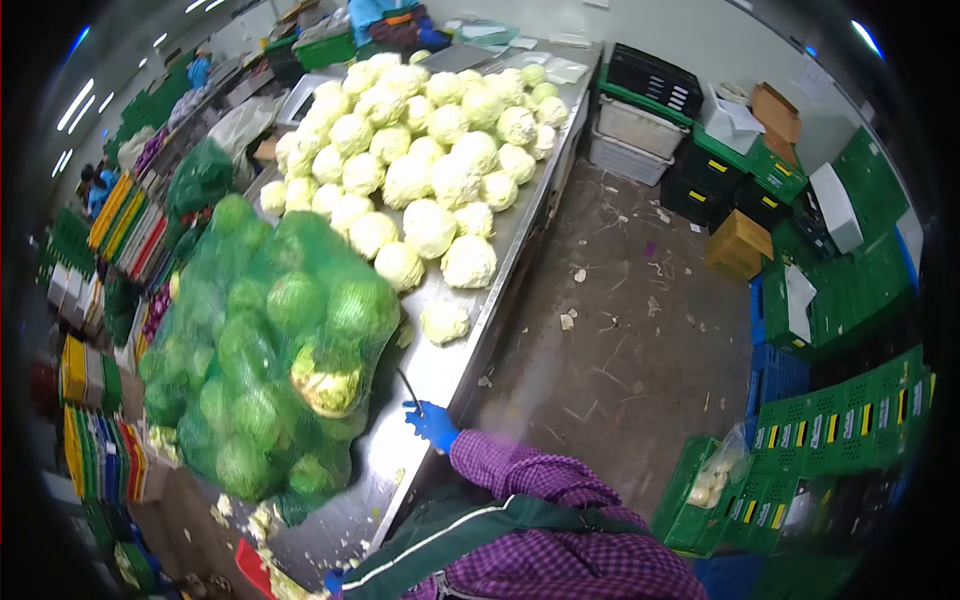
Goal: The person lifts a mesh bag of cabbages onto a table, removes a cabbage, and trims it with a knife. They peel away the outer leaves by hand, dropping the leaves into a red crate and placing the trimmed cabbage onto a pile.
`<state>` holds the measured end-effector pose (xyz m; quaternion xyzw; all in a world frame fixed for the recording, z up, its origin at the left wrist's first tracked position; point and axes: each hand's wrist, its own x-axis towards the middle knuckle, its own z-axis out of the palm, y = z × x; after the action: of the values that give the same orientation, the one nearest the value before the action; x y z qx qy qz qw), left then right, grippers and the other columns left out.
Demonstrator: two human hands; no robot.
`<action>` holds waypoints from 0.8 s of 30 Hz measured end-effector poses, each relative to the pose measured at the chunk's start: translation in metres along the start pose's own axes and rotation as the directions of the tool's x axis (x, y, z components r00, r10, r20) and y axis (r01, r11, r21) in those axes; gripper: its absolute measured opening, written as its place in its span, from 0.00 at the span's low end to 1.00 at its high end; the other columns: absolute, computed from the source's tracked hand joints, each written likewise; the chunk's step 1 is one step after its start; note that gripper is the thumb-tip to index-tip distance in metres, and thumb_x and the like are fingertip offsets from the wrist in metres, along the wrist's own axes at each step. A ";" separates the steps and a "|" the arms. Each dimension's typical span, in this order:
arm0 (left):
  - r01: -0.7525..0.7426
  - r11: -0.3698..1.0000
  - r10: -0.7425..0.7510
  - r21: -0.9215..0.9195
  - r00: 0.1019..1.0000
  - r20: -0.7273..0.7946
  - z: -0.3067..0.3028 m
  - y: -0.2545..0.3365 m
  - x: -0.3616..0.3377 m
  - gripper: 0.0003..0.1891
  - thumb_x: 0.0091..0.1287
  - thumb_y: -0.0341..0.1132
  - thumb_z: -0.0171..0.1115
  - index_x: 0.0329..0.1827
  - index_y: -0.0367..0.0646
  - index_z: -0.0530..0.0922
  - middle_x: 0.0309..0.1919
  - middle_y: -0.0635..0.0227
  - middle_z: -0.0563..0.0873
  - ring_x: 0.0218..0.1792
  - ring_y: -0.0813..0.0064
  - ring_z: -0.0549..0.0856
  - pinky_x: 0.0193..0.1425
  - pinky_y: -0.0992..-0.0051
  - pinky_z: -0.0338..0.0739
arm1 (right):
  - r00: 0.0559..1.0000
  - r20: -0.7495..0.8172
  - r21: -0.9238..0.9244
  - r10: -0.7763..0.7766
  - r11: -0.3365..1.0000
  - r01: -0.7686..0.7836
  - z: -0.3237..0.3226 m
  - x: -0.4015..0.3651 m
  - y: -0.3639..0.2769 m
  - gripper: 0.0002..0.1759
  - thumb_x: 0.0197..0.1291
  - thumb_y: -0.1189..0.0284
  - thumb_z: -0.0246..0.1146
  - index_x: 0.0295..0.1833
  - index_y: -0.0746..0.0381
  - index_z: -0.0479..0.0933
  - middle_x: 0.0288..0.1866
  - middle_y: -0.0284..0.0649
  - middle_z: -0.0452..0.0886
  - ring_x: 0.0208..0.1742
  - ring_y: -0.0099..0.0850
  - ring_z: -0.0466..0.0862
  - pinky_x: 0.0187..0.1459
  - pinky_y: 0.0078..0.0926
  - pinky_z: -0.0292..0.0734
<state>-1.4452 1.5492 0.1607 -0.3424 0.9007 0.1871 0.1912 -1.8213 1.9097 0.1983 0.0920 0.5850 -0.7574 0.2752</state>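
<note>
My right hand (432,425), in a blue glove, is over the front edge of the steel table (385,440). Its fingers are closed around a thin dark knife-like tool (408,388) that points away from me. Just left of it, a big green net bag (225,340) full of green cabbages lies on the table; one cabbage (328,385) shows a torn, yellowish side. Only a blue scrap of my left hand (333,580) shows at the bottom edge, its fingers hidden. The nearest pale, rough vegetable head (444,322) sits beyond my right hand.
Many pale heads (410,180) are piled farther along the table. Leaf scraps (262,522) and a red object (253,568) lie near the bottom. Green crates (840,425) and a cardboard box (740,245) stand to the right. Another person (385,20) is at the far end.
</note>
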 end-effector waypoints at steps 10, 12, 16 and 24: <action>0.136 0.834 -0.332 -0.534 0.897 -0.291 0.006 0.017 -0.048 0.06 0.56 0.32 0.65 0.29 0.38 0.80 0.21 0.61 0.83 0.23 0.70 0.82 0.32 0.68 0.76 | 0.975 0.082 -0.093 -0.205 0.973 0.212 -0.040 -0.065 -0.118 0.32 0.62 0.76 0.57 0.72 0.53 0.59 0.51 0.39 0.79 0.34 0.17 0.77 0.31 0.14 0.73; 0.248 0.884 -0.413 -0.396 0.812 -0.413 -0.002 0.011 -0.058 0.05 0.58 0.31 0.64 0.30 0.39 0.80 0.23 0.60 0.83 0.25 0.68 0.82 0.35 0.68 0.76 | 0.954 0.166 -0.145 -0.250 0.951 0.274 -0.023 -0.077 -0.158 0.28 0.67 0.69 0.55 0.72 0.55 0.60 0.51 0.40 0.80 0.35 0.18 0.77 0.30 0.14 0.73; 0.346 0.564 -0.744 -0.750 0.608 -0.279 -0.038 -0.010 -0.073 0.10 0.62 0.30 0.61 0.45 0.36 0.79 0.38 0.55 0.83 0.35 0.63 0.83 0.42 0.68 0.78 | 0.922 0.356 -0.249 -0.152 0.936 0.251 0.022 -0.081 -0.202 0.28 0.68 0.65 0.54 0.71 0.59 0.60 0.50 0.40 0.80 0.38 0.21 0.78 0.31 0.17 0.76; -0.043 0.665 -0.586 -0.746 0.590 -0.556 -0.006 -0.069 -0.032 0.16 0.60 0.30 0.66 0.50 0.34 0.78 0.43 0.61 0.84 0.42 0.71 0.82 0.50 0.74 0.76 | 0.849 0.517 -0.644 0.113 0.705 0.298 0.109 -0.023 -0.281 0.28 0.71 0.60 0.48 0.70 0.62 0.58 0.33 0.41 0.81 0.27 0.23 0.79 0.28 0.20 0.76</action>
<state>-1.3769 1.5152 0.1665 -0.5782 0.6824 0.3117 -0.3208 -1.9295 1.8613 0.4767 -0.2586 0.7353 -0.4853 0.3962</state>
